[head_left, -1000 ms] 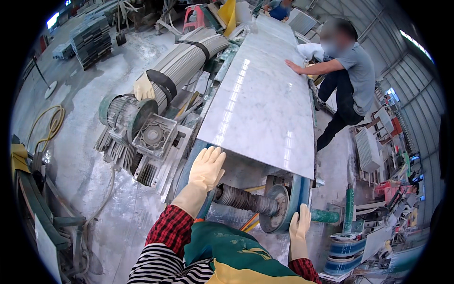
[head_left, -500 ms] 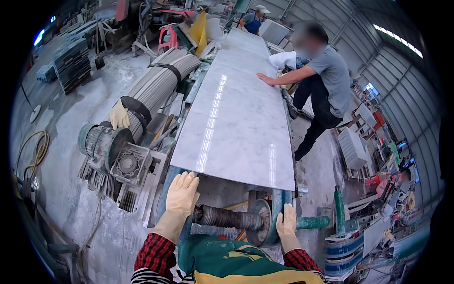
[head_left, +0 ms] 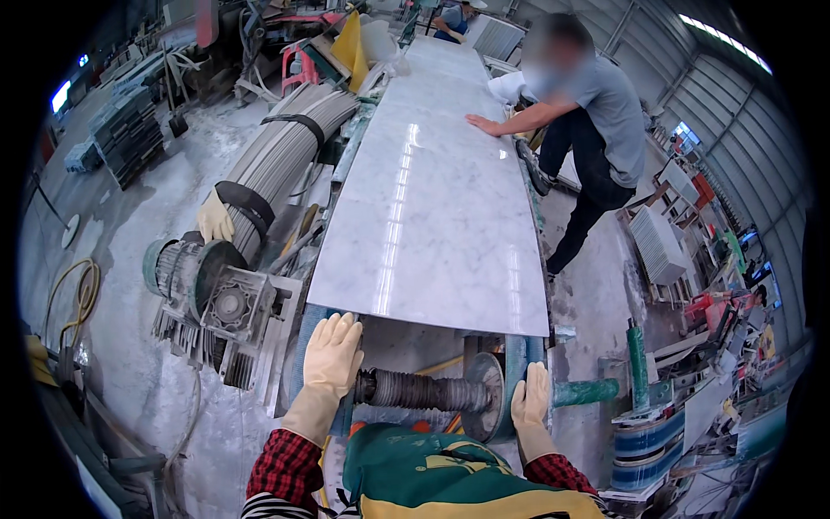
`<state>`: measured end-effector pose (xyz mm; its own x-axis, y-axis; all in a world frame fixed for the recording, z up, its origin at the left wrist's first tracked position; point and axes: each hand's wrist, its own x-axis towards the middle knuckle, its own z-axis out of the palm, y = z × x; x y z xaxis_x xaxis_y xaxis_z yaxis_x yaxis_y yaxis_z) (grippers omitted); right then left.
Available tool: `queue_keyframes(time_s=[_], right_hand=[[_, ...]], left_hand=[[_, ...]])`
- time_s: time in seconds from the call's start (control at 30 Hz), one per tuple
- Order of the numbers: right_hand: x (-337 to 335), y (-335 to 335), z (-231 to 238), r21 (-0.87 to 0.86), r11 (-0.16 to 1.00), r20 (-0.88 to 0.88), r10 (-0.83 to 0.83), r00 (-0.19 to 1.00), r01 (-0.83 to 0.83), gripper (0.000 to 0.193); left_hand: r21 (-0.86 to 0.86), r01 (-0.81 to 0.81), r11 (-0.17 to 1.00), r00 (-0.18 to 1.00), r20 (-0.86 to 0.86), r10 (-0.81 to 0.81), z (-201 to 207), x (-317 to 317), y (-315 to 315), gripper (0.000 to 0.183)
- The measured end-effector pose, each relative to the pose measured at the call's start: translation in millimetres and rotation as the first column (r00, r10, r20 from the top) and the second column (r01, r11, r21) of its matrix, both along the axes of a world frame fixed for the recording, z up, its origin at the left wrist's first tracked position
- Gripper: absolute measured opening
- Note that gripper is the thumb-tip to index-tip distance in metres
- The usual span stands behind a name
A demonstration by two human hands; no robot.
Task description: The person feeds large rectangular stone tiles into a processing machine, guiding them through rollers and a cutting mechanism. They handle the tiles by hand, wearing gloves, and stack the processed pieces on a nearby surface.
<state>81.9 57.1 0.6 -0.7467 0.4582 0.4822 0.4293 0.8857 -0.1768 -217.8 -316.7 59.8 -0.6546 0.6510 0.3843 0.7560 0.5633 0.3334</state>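
Note:
A long, polished white-grey stone slab (head_left: pixel 432 216) lies along a roller bed with its near edge toward me. My left hand (head_left: pixel 331 359), in a cream rubber glove, rests with fingers stretched out on the left blue belt (head_left: pixel 313 333). Its fingertips come right up to the slab's near left corner; whether they touch it I cannot tell. My right hand (head_left: pixel 531 402), gloved alike, lies with straight fingers against the right blue belt (head_left: pixel 516 350), a little short of the slab. Between my hands runs a ribbed dark shaft (head_left: pixel 424 391) with a round wheel (head_left: pixel 486 394) on it.
A co-worker (head_left: pixel 596 130) at the slab's right side has one hand flat on it. Another person (head_left: pixel 451 22) is at the far end. To the left stand a motor (head_left: pixel 194 268) and a strapped bundle of strips (head_left: pixel 285 147). A green pipe (head_left: pixel 586 392) juts out right.
My view has turned slightly, so the slab's near edge looks more level and the co-worker sits a little farther right. Both my hands stay on the belts.

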Motion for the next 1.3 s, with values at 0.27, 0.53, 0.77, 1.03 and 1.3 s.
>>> queue_keyframes(time_s=[0.27, 0.53, 0.77, 1.03, 1.3], right_hand=[[-2.7, -8.9, 8.8, -0.04, 0.999, 0.024, -0.036, 0.999, 0.037, 0.049], [1.0, -8.8, 1.1, -0.067, 0.995, 0.066, -0.074, 0.995, 0.078, 0.049], [-0.6, -10.2, 1.5, -0.081, 0.991, 0.088, -0.099, 0.991, 0.106, 0.049], [9.1, -7.8, -5.0, -0.089, 0.992, 0.113, -0.079, 0.99, 0.089, 0.049], [27.0, 22.4, -11.3, -0.045, 0.997, 0.158, 0.065, 0.985, -0.058, 0.05]], left_hand=[[-0.001, -0.005, 1.0, 1.0, -0.001, 0.005, -2.3, 0.8, -3.1, 0.054], [0.014, -0.019, 1.0, 1.0, 0.005, 0.019, 1.7, 5.2, -5.0, 0.05], [0.009, -0.018, 1.0, 1.0, 0.017, 0.018, -0.4, 6.3, -7.6, 0.051], [-0.024, -0.038, 0.999, 0.999, 0.028, 0.038, 3.6, 9.5, -12.5, 0.049], [0.096, -0.042, 0.994, 0.998, 0.056, 0.037, 3.6, 9.9, -21.0, 0.046]])
